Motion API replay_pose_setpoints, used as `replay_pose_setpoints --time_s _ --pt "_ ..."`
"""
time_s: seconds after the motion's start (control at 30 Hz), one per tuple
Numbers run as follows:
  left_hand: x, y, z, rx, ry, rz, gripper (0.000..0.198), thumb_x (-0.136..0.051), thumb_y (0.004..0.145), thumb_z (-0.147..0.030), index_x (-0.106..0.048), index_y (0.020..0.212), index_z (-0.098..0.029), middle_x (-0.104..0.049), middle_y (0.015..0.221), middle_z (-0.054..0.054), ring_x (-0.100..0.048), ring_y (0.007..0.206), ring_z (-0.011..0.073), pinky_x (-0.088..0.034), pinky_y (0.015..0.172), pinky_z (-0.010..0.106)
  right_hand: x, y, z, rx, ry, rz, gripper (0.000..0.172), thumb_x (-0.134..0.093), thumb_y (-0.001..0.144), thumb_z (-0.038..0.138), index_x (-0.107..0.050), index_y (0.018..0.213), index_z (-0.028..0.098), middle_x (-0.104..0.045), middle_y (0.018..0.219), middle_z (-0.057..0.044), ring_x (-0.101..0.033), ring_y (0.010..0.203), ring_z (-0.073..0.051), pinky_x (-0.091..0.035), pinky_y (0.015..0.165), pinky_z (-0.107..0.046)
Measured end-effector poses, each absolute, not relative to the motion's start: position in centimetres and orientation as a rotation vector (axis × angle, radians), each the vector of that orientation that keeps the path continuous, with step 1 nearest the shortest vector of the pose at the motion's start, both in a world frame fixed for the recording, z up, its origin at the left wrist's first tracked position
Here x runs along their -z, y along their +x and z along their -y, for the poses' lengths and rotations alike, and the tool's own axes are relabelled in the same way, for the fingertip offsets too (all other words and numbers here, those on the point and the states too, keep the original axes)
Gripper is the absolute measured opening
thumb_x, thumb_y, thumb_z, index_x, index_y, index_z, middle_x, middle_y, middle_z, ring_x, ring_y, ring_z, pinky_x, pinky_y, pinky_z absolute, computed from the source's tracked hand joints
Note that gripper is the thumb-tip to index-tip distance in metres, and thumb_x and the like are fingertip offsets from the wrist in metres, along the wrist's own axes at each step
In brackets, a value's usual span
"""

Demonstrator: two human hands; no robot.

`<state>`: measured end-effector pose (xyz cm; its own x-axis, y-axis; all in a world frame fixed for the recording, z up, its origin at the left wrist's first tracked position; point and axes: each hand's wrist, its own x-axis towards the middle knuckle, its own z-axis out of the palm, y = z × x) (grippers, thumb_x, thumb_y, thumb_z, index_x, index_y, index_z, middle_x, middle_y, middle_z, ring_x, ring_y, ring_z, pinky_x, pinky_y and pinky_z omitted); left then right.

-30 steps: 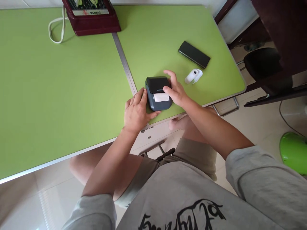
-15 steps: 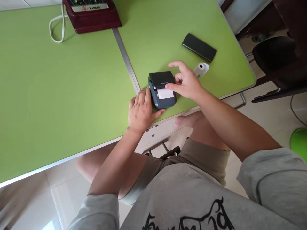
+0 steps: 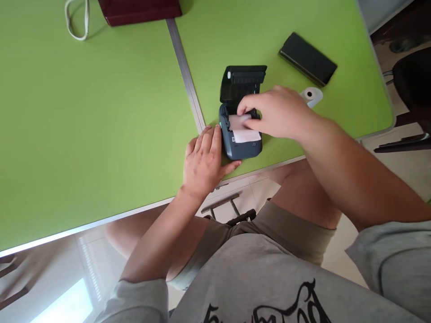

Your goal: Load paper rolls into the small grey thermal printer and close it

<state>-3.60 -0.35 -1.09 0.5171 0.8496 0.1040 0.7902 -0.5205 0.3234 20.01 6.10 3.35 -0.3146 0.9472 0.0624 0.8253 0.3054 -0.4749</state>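
A small dark printer (image 3: 244,149) stands on the green table with its black lid (image 3: 240,83) raised. White paper (image 3: 247,136) lies in its compartment and hangs over the front edge. My left hand (image 3: 205,159) rests against the printer's left side, thumb along the front and fingers extended. My right hand (image 3: 276,112) reaches into the open compartment from the right, its thumb and fingertips at the paper roll, pinched around it as far as shows; the fingertips are partly hidden.
A black phone-like case (image 3: 308,59) lies at the upper right, with a small white roll (image 3: 311,96) just below it. A dark red appliance (image 3: 141,10) with a white cord (image 3: 86,22) stands at the back. The green table's (image 3: 101,134) front edge runs before my body.
The printer lid has swung up from closed, uncovering the paper inside. My right hand has moved from the lid's edge into the compartment. My left hand stays against the printer. The view has shifted.
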Motion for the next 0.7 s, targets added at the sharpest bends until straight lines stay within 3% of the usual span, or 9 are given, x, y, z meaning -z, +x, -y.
replay_pose_setpoints --time_s 0.13,0.27,0.37,0.47,0.5,0.6,0.7 --pt "1.5 -3.7 0.3 -0.382 2.539 -1.379 0.099 -0.053 0.094 -0.077 -0.043 0.156 -0.001 -0.055 0.155 0.028 -0.051 0.149 0.0374 -0.042 0.118 0.047 -4.2 19.6 -8.1 -0.585 -1.595 2.553 0.030 -0.085 0.067 0.015 -0.076 0.091 0.030 -0.065 0.066 0.003 -0.059 0.064 -0.018 -0.047 0.065 -0.032" --pt "1.5 -3.7 0.3 -0.386 2.549 -1.361 0.099 -0.048 0.096 -0.078 -0.042 0.157 0.000 -0.054 0.155 0.028 -0.050 0.149 0.0373 -0.042 0.117 0.047 -7.0 19.3 -7.3 -0.524 -1.669 2.518 0.046 -0.083 0.064 0.013 -0.076 0.105 0.033 -0.073 0.082 0.003 -0.050 0.059 -0.014 -0.043 0.061 -0.031" --pt "1.3 -3.6 0.3 -0.359 2.547 -1.366 0.100 -0.054 0.094 -0.077 -0.041 0.158 0.000 -0.054 0.156 0.028 -0.050 0.149 0.0375 -0.042 0.117 0.046 -7.9 20.2 -4.3 -0.704 -1.565 2.112 0.048 -0.073 0.073 0.017 -0.070 0.118 0.032 -0.076 0.115 0.001 -0.055 0.064 -0.011 -0.045 0.064 -0.031" --pt "1.0 -3.5 0.4 -0.334 2.527 -1.384 0.104 -0.067 0.089 -0.074 -0.041 0.158 -0.001 -0.053 0.158 0.027 -0.049 0.150 0.0376 -0.040 0.119 0.045 -5.5 21.7 -1.4 -1.046 -1.245 1.404 0.036 -0.065 0.079 0.030 -0.058 0.115 0.033 -0.071 0.101 0.003 -0.049 0.057 -0.012 -0.030 0.045 -0.027" --pt "1.0 -3.4 0.4 -0.331 2.522 -1.385 0.104 -0.069 0.088 -0.072 -0.041 0.159 -0.001 -0.052 0.158 0.027 -0.048 0.150 0.0377 -0.040 0.120 0.044 -4.1 22.2 -0.8 -1.084 -1.228 1.251 0.035 -0.066 0.080 0.036 -0.057 0.114 0.034 -0.069 0.100 0.002 -0.053 0.061 -0.013 -0.030 0.044 -0.027" --pt "1.0 -3.5 0.4 -0.341 2.520 -1.372 0.105 -0.071 0.087 -0.070 -0.039 0.160 -0.001 -0.051 0.159 0.027 -0.047 0.151 0.0385 -0.040 0.120 0.047 -0.3 22.8 0.2 -1.036 -1.299 1.148 0.044 -0.073 0.070 0.027 -0.059 0.112 0.033 -0.063 0.097 0.002 -0.054 0.071 -0.014 -0.039 0.052 -0.026" --pt "1.1 -3.5 0.4 -0.356 2.526 -1.364 0.103 -0.069 0.088 -0.070 -0.040 0.159 -0.002 -0.051 0.159 0.028 -0.047 0.151 0.0388 -0.040 0.120 0.049 1.5 22.5 0.4 -0.851 -1.387 1.282 0.036 -0.074 0.072 0.026 -0.060 0.105 0.031 -0.062 0.093 0.002 -0.056 0.076 -0.015 -0.048 0.063 -0.030"
